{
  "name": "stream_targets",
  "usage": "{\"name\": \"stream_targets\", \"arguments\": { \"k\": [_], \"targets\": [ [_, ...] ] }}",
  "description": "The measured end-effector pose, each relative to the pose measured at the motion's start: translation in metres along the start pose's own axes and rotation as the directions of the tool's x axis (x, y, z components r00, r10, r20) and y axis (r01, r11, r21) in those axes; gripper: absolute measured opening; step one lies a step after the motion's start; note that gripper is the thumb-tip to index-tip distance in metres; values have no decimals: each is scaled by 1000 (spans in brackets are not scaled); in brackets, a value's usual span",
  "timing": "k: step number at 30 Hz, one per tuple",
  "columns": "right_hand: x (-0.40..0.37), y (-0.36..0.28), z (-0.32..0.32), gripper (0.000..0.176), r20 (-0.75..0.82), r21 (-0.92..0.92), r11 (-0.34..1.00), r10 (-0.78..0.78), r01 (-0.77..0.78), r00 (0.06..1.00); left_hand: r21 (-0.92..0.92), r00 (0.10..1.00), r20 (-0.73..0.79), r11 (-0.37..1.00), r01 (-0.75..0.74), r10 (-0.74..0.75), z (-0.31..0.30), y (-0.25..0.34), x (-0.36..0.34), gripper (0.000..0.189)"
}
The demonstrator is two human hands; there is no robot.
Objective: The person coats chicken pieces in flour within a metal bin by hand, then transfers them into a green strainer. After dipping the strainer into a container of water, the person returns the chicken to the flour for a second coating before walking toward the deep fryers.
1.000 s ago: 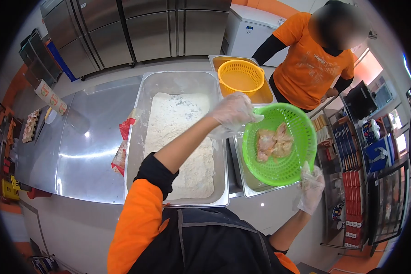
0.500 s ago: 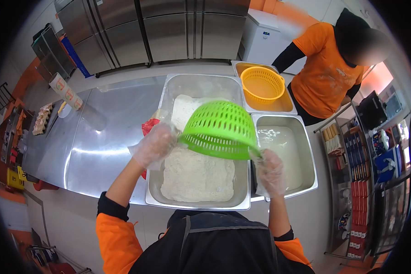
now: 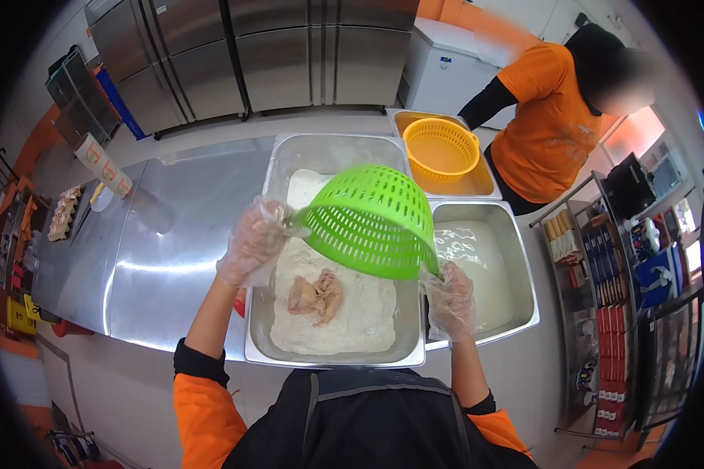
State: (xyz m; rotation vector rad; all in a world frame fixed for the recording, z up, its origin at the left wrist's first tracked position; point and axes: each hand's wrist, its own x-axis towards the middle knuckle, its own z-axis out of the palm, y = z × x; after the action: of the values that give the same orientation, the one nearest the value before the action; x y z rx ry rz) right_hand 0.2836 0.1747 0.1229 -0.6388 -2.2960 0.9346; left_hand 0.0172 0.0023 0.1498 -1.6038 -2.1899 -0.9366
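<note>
1. Your left hand [image 3: 256, 238] and right hand [image 3: 451, 303] close around opposite sides of the green basket [image 3: 375, 205].
2. It tips mouth-down over the pan [image 3: 336, 359], long axis slanting toward the near right corner.

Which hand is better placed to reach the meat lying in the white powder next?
Probably the left hand: it is nearer the meat than the right hand. Both grip the green basket, so either would need to let go first.
</note>
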Motion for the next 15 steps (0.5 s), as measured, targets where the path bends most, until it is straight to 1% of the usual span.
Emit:
{"name": "stream_targets", "arguments": {
  "k": [1, 2, 3, 4, 5, 8, 9, 11, 12, 13, 15],
  "targets": [
    [-3, 11, 2, 17, -18, 90, 994, 59, -57, 998, -48, 1000, -11, 999, -21, 21, 5, -1, 13, 18],
    [-6, 18, -1, 16, -34, 178, 977, 122, -114, 992, -182, 999, -3, 983, 39, -41, 9, 5, 25, 18],
    [-7, 18, -6, 16, -63, 346, 928, 170, -139, 983, -315, 995, 16, 944, 97, -97, 11, 16, 40, 17],
    [-7, 16, -9, 16, -88, 506, 850, 218, -145, 972, -440, 988, 46, 885, 151, -145, 13, 28, 57, 17],
    [-8, 16, -15, 16, -108, 653, 746, 267, -134, 958, -208, 996, 26, 974, 87, -83, 18, 39, 77, 28],
    [-16, 20, -42, 22, -257, 719, 691, 360, -71, 897, -277, 1000, -16, 961, -18, 14, 29, 69, 102, 35],
    [-22, 11, -53, 23, -305, 769, 636, 450, -62, 840, -272, 998, -14, 960, -61, 59, 38, 70, 104, 36],
    [-40, 20, -74, 25, -361, 761, 647, 477, -42, 801, -262, 990, 0, 956, -135, 140, 58, 61, 90, 39],
    [-50, 25, -84, 26, -388, 758, 651, 490, -32, 781, -226, 990, 93, 971, -81, 104, 52, 69, 82, 38],
    [-60, 27, -92, 29, -401, 764, 642, 548, -61, 734, -183, 982, 179, 983, -33, 67, 46, 76, 73, 38],
    [-83, 47, -102, 28, -407, 758, 645, 581, -95, 705, -330, 947, 320, 936, 123, -11, 58, 61, 49, 37]
  ]
}}
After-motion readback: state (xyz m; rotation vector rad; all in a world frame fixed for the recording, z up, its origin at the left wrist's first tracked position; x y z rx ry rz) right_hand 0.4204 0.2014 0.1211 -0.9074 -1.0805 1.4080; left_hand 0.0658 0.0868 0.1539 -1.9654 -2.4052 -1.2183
